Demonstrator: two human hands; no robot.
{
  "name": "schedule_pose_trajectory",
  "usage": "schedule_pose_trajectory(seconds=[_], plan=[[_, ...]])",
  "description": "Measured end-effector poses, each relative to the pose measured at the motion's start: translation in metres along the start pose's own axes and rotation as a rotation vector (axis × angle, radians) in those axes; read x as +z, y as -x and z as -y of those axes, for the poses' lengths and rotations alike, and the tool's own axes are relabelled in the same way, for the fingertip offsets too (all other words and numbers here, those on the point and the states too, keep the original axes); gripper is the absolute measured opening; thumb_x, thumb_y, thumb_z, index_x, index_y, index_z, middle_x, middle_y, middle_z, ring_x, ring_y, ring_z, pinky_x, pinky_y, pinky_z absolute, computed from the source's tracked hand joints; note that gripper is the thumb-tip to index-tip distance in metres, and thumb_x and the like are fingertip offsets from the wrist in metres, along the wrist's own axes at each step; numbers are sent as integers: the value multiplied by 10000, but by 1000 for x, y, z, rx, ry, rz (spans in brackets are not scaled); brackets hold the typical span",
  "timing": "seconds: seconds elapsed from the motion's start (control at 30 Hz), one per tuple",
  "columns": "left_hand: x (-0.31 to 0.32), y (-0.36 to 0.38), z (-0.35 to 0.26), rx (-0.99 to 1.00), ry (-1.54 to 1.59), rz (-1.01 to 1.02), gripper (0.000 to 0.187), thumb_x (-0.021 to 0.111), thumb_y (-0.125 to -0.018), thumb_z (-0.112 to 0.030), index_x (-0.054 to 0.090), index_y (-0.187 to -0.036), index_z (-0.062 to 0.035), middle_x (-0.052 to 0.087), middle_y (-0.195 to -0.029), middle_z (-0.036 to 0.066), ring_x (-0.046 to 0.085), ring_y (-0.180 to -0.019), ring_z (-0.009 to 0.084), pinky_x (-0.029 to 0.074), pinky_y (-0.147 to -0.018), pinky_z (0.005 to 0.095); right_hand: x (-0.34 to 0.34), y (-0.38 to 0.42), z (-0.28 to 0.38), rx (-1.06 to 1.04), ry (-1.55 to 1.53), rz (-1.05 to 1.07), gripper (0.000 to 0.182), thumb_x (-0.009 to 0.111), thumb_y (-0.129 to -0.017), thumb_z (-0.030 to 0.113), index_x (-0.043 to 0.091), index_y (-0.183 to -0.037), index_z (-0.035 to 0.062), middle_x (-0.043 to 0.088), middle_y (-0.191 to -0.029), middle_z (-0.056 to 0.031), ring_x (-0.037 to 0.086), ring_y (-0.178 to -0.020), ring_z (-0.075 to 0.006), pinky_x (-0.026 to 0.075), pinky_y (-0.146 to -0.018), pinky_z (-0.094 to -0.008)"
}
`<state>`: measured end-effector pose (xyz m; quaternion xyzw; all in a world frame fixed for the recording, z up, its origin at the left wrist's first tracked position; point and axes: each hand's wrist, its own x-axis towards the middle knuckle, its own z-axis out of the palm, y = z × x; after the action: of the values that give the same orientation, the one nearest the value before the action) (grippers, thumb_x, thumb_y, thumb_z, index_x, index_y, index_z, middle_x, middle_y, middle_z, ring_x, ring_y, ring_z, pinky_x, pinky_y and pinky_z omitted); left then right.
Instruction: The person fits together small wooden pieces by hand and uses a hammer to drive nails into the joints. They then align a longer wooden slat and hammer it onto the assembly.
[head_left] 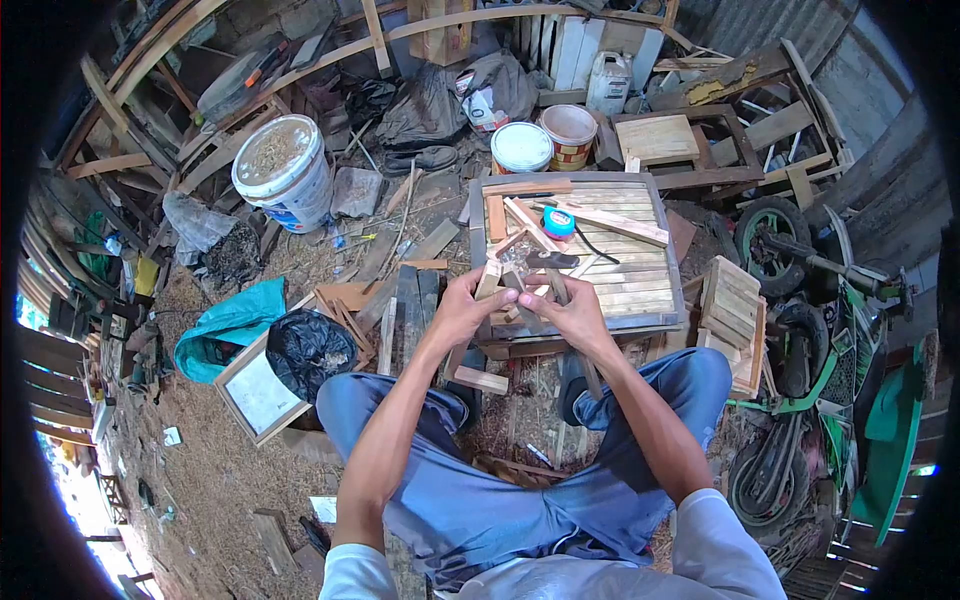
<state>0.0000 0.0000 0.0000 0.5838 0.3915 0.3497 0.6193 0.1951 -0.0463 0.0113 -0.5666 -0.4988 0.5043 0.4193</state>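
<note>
My left hand point(468, 305) grips a short wooden slat point(489, 278) at the near edge of a low slatted wooden table point(640, 290). My right hand point(572, 315) holds a small assembly of wooden pieces point(520, 300) beside it, the two hands almost touching. A hammer point(550, 260) lies on the slats just beyond my fingers. Loose wooden strips point(610, 222) and a small blue and red tin point(558, 223) rest farther back on the table. My knees in blue trousers sit on either side below.
A white bucket of sawdust point(282, 170) stands at left; two paint tins point(545, 140) stand behind the table. A stack of slatted panels point(735, 320) leans at right beside a green machine with wheels point(800, 300). A black bag point(308, 350) and offcuts litter the sawdust floor.
</note>
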Motion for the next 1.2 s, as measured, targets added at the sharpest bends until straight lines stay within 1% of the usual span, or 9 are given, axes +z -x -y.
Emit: schedule_pose_trajectory(seconds=[0.17,0.27,0.37,0.47,0.67,0.77,0.87,1.07,1.2], plan=[[0,5,-14,-53,56,-10,303,762,-859,-245,645,-1038,-30,611,-789,-38,509,-668,41,402,-591,224,4,-6,-21,32,46,48,455,823,-783,344,704,-1060,4,691,-746,-40,617,-697,-89,490,-642,-263],[-3,3,-12,-80,67,-21,288,767,-854,-271,635,-976,-47,557,-740,-55,459,-632,35,356,-555,226,3,-5,-18,43,49,47,447,817,-786,360,711,-1026,-2,687,-766,-44,613,-698,-97,485,-637,-265],[-11,1,1,-64,40,-3,324,764,-855,-292,625,-1020,-49,549,-737,-53,471,-633,41,366,-558,226,1,-7,-17,85,-187,78,409,807,-812,325,691,-1027,-2,628,-718,-1,533,-610,-64,406,-559,-232],[-17,0,10,-71,57,24,360,756,-864,-303,649,-1080,-36,556,-729,-63,458,-610,25,354,-535,208,-3,-3,-6,174,-139,101,397,811,-806,330,692,-988,-2,607,-702,12,505,-590,-57,383,-543,-225],[-9,-1,16,-42,157,-36,370,747,-866,-326,643,-1084,-45,551,-721,-54,472,-601,37,388,-550,218,1,-6,-20,2,-4,3,363,832,-782,297,683,-931,1,598,-688,17,489,-559,-49,358,-507,-209],[-6,0,9,-40,47,-88,393,749,-864,-337,640,-1102,-44,551,-729,-51,478,-612,38,386,-546,216,4,-3,-13,-12,-50,-29,367,845,-764,284,684,-932,1,601,-685,16,497,-562,-51,370,-517,-211],[-7,-1,8,1,17,-77,411,745,-868,-337,635,-1128,-38,547,-742,-52,474,-627,36,378,-543,217,3,-9,-30,-39,-108,43,396,851,-758,294,678,-956,-2,605,-692,16,489,-555,-44,358,-497,-211],[-7,4,2,-4,228,-5,412,741,-871,-325,627,-1128,-23,521,-703,-59,448,-601,40,355,-526,229,-1,-3,-16,119,-137,162,468,845,-759,365,661,-1006,12,593,-700,20,442,-533,-30,288,-447,-207],[-11,4,7,-12,145,7,416,733,-878,-315,610,-1148,-23,516,-689,-60,443,-585,41,350,-518,229,-4,-6,-18,149,-154,193,494,839,-763,381,652,-1036,14,585,-708,22,424,-527,-31,275,-445,-207]])
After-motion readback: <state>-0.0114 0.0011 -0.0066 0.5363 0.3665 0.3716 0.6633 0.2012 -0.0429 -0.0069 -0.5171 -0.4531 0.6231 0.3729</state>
